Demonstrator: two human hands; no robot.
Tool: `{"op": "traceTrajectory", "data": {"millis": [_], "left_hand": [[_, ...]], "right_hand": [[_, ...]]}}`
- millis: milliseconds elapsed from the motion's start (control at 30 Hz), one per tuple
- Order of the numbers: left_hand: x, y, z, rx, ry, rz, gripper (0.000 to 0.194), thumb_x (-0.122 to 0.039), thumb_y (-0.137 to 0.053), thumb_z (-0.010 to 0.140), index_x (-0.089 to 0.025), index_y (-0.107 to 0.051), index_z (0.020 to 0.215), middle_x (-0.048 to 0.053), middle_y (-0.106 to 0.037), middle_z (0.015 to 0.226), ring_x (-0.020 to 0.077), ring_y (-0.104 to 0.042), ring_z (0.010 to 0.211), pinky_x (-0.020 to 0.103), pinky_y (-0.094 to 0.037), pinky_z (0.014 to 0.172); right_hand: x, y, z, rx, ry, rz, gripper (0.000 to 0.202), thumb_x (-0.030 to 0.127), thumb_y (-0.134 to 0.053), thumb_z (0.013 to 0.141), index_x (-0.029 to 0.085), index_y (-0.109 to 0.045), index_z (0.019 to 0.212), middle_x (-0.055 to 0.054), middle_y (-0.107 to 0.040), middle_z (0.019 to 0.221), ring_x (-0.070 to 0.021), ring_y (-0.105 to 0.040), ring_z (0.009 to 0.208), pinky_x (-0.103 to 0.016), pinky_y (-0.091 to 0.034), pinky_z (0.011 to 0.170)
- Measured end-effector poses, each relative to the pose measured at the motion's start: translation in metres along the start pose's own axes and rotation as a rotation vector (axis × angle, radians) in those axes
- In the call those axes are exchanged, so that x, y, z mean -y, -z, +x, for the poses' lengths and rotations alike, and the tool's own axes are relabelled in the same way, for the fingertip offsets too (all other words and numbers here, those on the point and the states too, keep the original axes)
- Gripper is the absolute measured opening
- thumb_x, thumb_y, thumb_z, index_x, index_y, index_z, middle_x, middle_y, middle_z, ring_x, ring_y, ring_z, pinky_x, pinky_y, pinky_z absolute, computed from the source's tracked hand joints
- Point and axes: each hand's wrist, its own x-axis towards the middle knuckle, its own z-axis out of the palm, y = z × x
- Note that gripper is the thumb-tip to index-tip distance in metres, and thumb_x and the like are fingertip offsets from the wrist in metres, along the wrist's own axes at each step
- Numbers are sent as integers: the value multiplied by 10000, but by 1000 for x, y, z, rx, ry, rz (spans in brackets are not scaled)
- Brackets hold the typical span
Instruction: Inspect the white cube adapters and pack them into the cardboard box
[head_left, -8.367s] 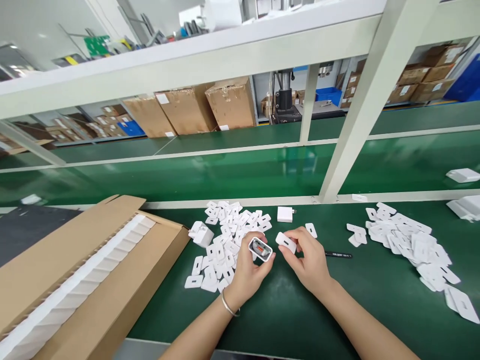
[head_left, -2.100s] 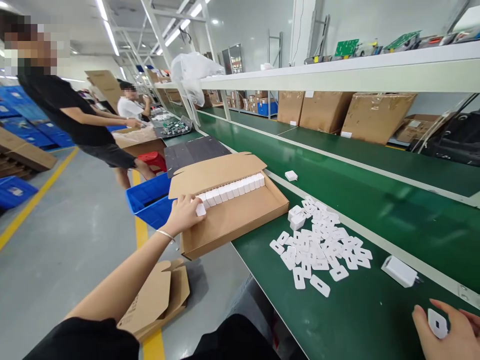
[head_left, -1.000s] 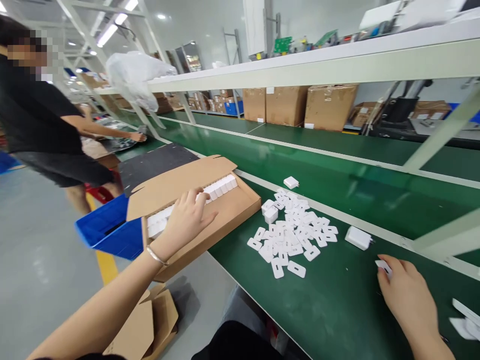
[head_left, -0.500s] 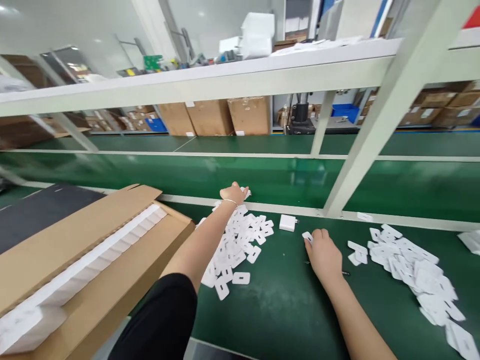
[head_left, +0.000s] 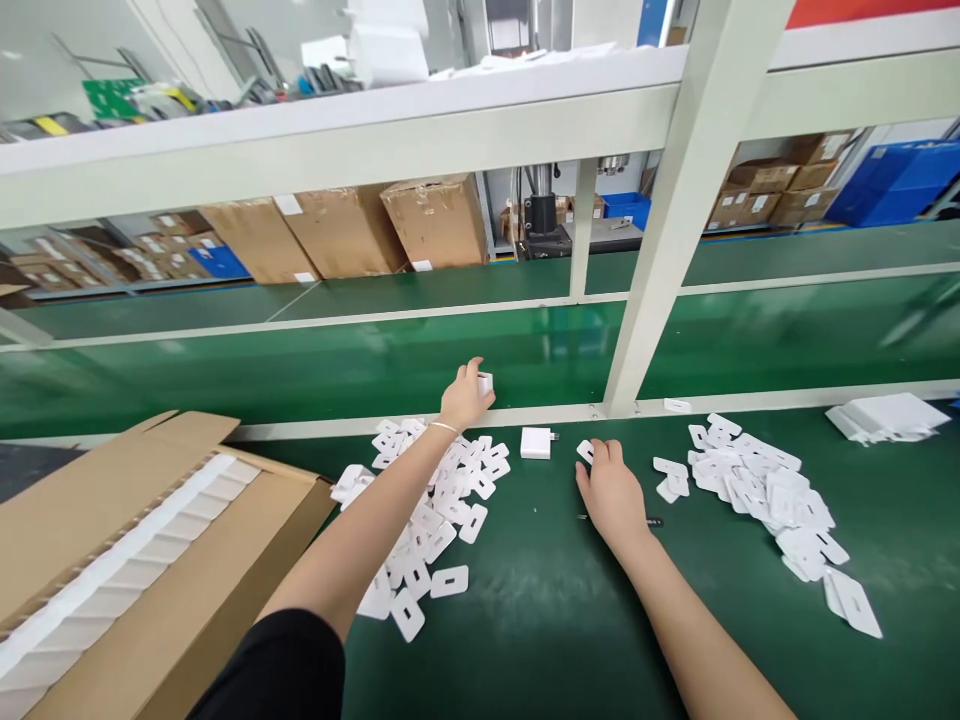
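Observation:
My left hand (head_left: 465, 398) is closed on a small white block (head_left: 485, 383) at the table's back rail, above the belt's near edge. Below that arm lies a loose pile of white slotted plates (head_left: 451, 490), partly hidden by the forearm. My right hand (head_left: 616, 492) rests low over the green table, its thumb and fingers pinching one white slotted piece (head_left: 586, 452). A thin dark tool (head_left: 655, 522) lies beneath this hand, mostly covered. Between the hands sits a white plug charger (head_left: 535, 443), its prongs pointing right.
A second heap of white plates (head_left: 780, 500) spreads over the right side. An open cardboard box (head_left: 217, 560) with white dividers stands at left. A slanting post (head_left: 660, 240) and a shelf beam (head_left: 375, 150) frame the back. White stacked pieces (head_left: 889, 417) lie far right.
The view has swung to the right, so the box and plates appear further left. My left hand has turned slightly and shows more of the white block. My right hand keeps its pinch.

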Motion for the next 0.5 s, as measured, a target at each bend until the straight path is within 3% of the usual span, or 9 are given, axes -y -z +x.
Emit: {"op": "traceTrajectory", "data": {"millis": [100,233,367,500], "left_hand": [[-1,7,-40,-95,-191,-191,796,-224,-652,897,-240,-236,1576,121,-504,1489,234,-626,1242,335,-518,1027],[0,15,-115,-254,-464,-554,632,-140,-663,856,-271,-443,1433,94,-516,1355,258,-538,1306,411,-448,1115],[-4,16,-183,-278,-452,-638,473,-65,-649,829,-279,-547,1238,70,-489,1225,251,-545,1215,420,-457,1062],[-5,6,-212,-261,-462,-690,424,-23,-645,809,-271,-522,1131,61,-564,1203,259,-539,1184,417,-459,1009]], "right_hand": [[-2,2,1,4,-1,27,243,194,-587,985,120,-629,1212,-144,-610,1197,-157,-679,696,-262,-435,550],[-4,5,2,1,13,59,134,192,-603,960,162,-686,1061,-80,-643,1064,-147,-642,665,-259,-389,526],[6,13,-4,-172,53,303,146,251,-623,938,193,-682,1058,-32,-648,1016,-127,-591,624,-255,-399,529],[26,26,-21,-364,241,672,178,246,-606,933,209,-664,1098,9,-581,892,-96,-481,538,-262,-452,565]]}}
